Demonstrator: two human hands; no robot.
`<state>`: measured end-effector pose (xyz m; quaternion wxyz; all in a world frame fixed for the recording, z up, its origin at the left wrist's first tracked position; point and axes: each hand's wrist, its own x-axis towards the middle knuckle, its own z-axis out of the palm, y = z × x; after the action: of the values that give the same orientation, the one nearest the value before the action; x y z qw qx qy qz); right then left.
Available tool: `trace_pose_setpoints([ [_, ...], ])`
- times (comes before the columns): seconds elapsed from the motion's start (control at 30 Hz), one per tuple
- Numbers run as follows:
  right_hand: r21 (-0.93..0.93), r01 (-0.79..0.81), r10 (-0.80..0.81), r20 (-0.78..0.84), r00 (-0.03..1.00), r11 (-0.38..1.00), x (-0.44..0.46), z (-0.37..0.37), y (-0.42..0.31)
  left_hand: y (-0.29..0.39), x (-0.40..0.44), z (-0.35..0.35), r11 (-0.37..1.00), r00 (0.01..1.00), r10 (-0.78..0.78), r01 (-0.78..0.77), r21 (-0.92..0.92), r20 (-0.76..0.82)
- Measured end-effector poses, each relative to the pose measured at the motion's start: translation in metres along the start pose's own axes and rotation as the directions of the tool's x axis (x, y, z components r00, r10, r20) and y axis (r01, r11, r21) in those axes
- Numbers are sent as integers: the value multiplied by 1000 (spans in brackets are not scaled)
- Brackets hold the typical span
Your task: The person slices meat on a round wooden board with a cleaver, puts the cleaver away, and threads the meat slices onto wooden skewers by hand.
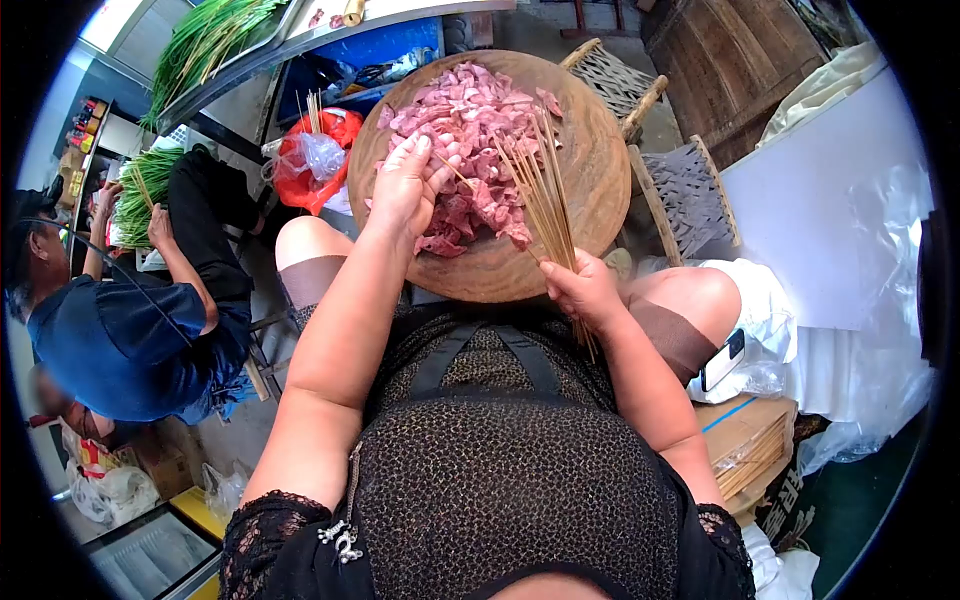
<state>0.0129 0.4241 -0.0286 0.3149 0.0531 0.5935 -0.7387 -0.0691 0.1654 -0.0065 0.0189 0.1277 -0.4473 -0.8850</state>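
My right hand [584, 289] is closed around a fanned bundle of thin bamboo skewers [552, 205], their upper ends over the meat. A single skewer [459, 175] slants across the pile, its thin end beside my left fingers; meat seems to be threaded along it toward my right hand. My left hand [405, 185] is above the left side of the pile, fingers curled, and what they hold is hidden. Raw sliced meat [465, 105] lies heaped on a round wooden board [590, 190] in front of my knees.
At left, a seated person [130, 310] handles green stalks [145, 195] and sticks. A red plastic bag [335, 135] with skewers stands left of the board. Woven stools [685, 195] are at right. A phone [722, 360] lies by my right knee, above bundled skewers [750, 460].
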Motion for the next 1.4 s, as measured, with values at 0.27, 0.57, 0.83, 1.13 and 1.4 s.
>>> trace_pose_setpoints([
  [0.27, -5, -7, 7, -13, 1000, 1000, -3, 0, 1, -2, 2, -3, 997, 996, 50, -54, -62, -71],
  [0.57, 6, -13, 13, -40, 999, 1000, -7, 1, 0, -3, -4, 2, 1000, 999, 4, -4, -7, -54],
  [0.83, 11, 43, -43, -27, 999, 999, -4, 3, 2, -1, -12, 13, 996, 993, -88, 87, -27, -76],
  [1.13, 14, 74, -74, -45, 996, 997, -4, -2, 2, 4, -13, 19, 986, 985, -169, 169, -14, 25],
  [1.4, 49, 96, -94, -43, 995, 994, -4, 0, 3, -5, -18, 30, 992, 991, -117, 113, 62, 65],
])
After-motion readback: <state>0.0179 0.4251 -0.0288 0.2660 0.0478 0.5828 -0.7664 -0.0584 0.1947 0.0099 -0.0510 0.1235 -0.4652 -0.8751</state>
